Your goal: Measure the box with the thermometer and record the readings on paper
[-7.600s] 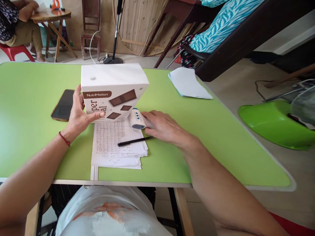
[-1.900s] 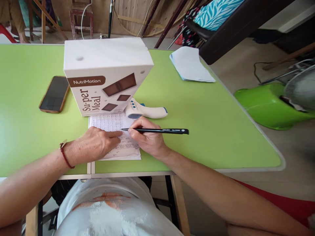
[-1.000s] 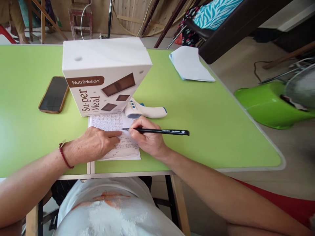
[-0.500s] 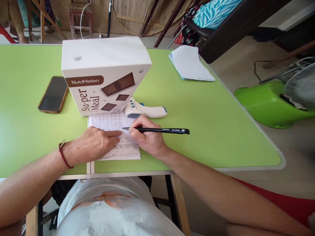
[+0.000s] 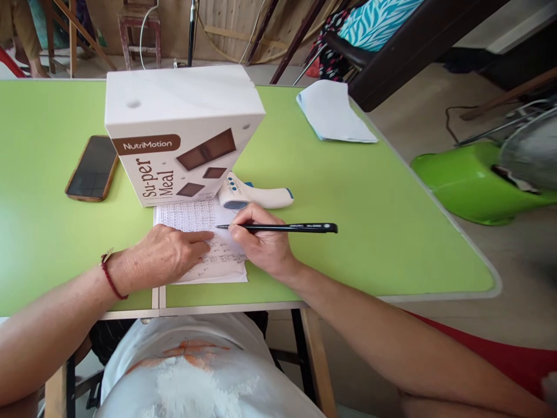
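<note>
My right hand (image 5: 265, 241) is closed around a black pen (image 5: 300, 227), whose tip meets a sheet of paper (image 5: 228, 270) covered in rows of handwriting. On the same paper rests my left hand (image 5: 172, 249), its index finger stretched toward the pen tip and the other fingers partly curled; it holds nothing. A white box (image 5: 187, 145) printed "NutriMotion Su-per Meal" stands upright at the paper's far edge, hiding part of what is behind it. Beside the box, just beyond my right hand, lies a white and blue infrared thermometer (image 5: 261, 196).
A phone (image 5: 92, 168) lies left of the box on the green table (image 5: 369, 232). Folded white paper (image 5: 333, 113) lies at the far right corner. On the floor to the right is a green plastic stool (image 5: 470, 183). Part of a person (image 5: 21, 35) shows at the far left.
The pen has tilted slightly in my right hand, its back end a little higher and farther right. My left hand stays in place on the paper. The view has shifted slightly.
</note>
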{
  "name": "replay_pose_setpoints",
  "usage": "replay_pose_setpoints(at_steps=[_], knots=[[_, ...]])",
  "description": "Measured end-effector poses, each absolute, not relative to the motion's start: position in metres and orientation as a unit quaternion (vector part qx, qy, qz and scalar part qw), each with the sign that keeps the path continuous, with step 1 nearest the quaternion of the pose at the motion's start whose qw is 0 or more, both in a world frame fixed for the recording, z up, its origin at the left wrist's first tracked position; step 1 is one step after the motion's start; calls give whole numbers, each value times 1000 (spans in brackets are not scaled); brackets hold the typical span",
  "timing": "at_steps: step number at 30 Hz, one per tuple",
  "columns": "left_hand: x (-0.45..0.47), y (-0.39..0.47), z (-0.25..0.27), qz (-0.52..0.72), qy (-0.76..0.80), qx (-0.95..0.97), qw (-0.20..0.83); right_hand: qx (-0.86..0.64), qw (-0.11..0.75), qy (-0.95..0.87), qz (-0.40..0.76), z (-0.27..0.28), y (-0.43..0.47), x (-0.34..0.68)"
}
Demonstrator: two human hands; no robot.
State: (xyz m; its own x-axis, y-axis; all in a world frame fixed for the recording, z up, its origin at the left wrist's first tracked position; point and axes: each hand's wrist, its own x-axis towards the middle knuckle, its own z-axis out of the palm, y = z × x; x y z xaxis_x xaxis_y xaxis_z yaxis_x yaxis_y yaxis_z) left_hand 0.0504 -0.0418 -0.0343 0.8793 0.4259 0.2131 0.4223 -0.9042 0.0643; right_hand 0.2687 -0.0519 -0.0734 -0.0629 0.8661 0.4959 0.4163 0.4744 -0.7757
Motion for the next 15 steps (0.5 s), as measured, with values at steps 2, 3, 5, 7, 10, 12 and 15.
replay_pose_setpoints(at_steps=[2,3,5,7,10,12,15], knots=[[50,-42,-34,113,218,969,9,-457,506,-697,222,-74,-52,269],[50,-42,-34,114,218,969,10,-455,505,-698,223,-74,-52,269],[50,-42,-34,114,218,969,12,-454,503,-700,223,-74,-51,269],[50,-42,-34,114,219,969,13,-457,499,-701,225,-74,-51,269],[50,-42,-35,115,217,969,13,-464,494,-699,228,-74,-52,269],[50,-42,-35,113,217,970,12,-464,497,-696,228,-74,-52,269],[50,-41,-35,112,218,969,8,-471,498,-692,226,-73,-52,269]])
